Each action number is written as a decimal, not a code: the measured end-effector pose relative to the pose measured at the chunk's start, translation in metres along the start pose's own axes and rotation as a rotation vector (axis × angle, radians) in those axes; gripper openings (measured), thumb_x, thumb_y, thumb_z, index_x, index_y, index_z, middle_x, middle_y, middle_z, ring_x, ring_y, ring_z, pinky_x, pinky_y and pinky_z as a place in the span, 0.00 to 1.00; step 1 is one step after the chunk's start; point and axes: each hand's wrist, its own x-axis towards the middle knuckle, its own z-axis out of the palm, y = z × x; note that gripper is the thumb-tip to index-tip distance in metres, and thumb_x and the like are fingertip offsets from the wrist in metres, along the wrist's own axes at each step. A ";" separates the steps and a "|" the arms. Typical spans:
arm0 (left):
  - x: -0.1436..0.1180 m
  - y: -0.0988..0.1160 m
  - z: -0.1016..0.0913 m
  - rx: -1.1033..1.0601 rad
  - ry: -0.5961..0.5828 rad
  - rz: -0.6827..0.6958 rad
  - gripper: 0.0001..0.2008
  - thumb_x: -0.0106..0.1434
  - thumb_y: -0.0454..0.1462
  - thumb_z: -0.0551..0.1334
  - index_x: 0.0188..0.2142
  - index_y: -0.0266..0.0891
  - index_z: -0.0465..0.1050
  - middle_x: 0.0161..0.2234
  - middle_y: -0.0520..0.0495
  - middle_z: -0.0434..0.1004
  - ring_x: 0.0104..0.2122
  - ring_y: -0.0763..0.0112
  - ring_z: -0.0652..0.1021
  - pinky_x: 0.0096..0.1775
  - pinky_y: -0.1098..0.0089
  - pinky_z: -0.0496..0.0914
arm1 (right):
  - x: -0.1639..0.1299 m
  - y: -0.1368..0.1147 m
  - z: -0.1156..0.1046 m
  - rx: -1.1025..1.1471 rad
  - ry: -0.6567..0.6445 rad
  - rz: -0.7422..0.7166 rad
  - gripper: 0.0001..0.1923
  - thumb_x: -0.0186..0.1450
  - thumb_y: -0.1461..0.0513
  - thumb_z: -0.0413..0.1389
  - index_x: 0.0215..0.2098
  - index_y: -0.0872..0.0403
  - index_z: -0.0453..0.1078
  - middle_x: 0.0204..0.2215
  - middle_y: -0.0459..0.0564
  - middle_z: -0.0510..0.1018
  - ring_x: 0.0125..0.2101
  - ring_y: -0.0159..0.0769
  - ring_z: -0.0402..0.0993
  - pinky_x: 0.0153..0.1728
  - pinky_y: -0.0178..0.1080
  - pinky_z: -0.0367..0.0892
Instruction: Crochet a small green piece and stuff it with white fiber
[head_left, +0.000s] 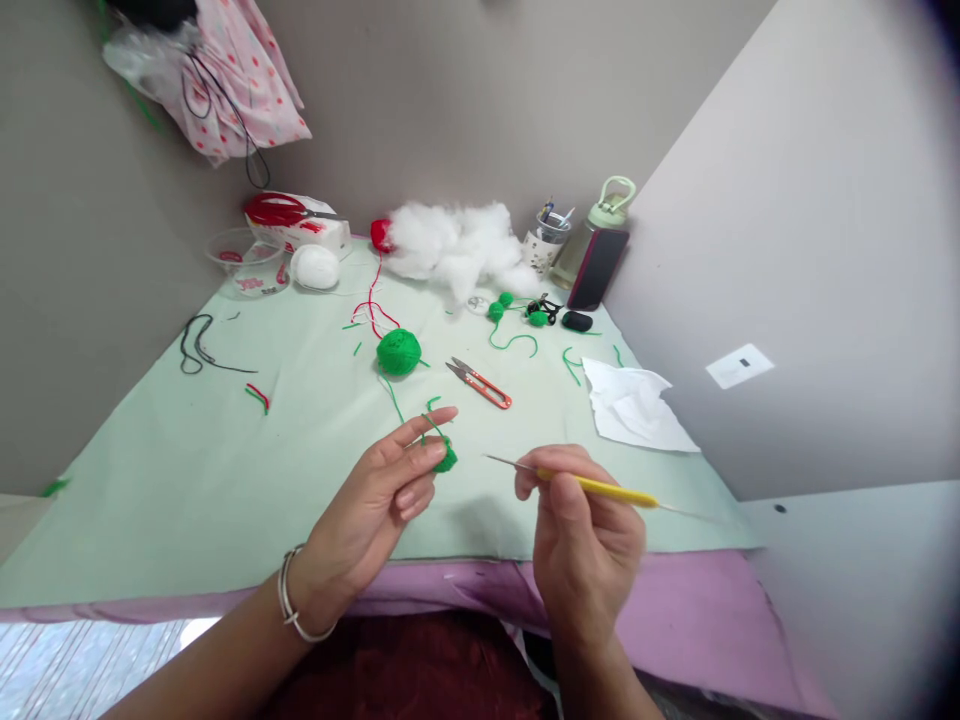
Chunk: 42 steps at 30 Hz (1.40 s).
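We find the left hand (390, 490) palm up above the near part of the tabletop (150, 480), its thumb and fingers closed on a small green piece (447, 459). A strand (393, 398) runs from the piece back to the green ball (398, 352), which lies on the tabletop further away, well apart from the hand. The right hand (581, 530) is closed around the yellow grip of a hook (585, 484); the metal tip points left toward the piece and stops short of it, with a clear gap between them.

We record the remaining items by size. The tabletop carries a pale green cloth over a purple layer that shows at the near edge. A mass of white stuffing (457, 245) lies at the far edge against the wall. A white tissue (634, 405) lies to the right, near the wall panel. A box (300, 228) with red scissors (281, 209) on top stands at far left, with a clear bowl (244, 262) and a white ball (316, 266) just beside it. A bottle (600, 225) and a phone (598, 268) stand at far right beside a cup (545, 243) of pens. Orange snips (480, 383) lie between the green ball and the tissue. Small green pieces (517, 308) lie in front of the stuffing. A black cord (199, 347) lies at left.
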 end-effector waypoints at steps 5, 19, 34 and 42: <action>-0.003 -0.004 0.005 0.093 -0.039 0.022 0.18 0.63 0.37 0.75 0.52 0.39 0.81 0.31 0.57 0.69 0.19 0.88 0.56 0.21 0.81 0.52 | 0.000 0.001 0.002 0.072 -0.046 0.074 0.11 0.75 0.64 0.56 0.44 0.48 0.81 0.34 0.48 0.81 0.31 0.35 0.74 0.34 0.40 0.71; -0.003 -0.007 0.005 0.211 0.003 0.087 0.23 0.59 0.39 0.78 0.54 0.43 0.79 0.34 0.56 0.73 0.19 0.89 0.59 0.21 0.79 0.52 | -0.002 0.000 -0.002 -0.059 -0.058 0.010 0.11 0.75 0.65 0.55 0.44 0.49 0.80 0.34 0.49 0.81 0.32 0.36 0.74 0.33 0.41 0.72; -0.004 -0.008 0.000 0.273 -0.024 0.101 0.25 0.62 0.39 0.76 0.58 0.50 0.78 0.35 0.56 0.74 0.18 0.89 0.59 0.19 0.79 0.50 | -0.002 -0.003 -0.004 -0.037 -0.076 0.004 0.12 0.75 0.66 0.55 0.44 0.49 0.80 0.33 0.48 0.81 0.32 0.36 0.74 0.33 0.41 0.71; -0.004 -0.009 -0.002 0.348 -0.039 0.131 0.27 0.63 0.40 0.75 0.61 0.52 0.75 0.36 0.57 0.74 0.19 0.87 0.58 0.20 0.78 0.50 | -0.002 -0.006 -0.008 -0.078 -0.137 -0.033 0.13 0.75 0.69 0.53 0.45 0.50 0.79 0.36 0.48 0.82 0.34 0.35 0.75 0.37 0.40 0.71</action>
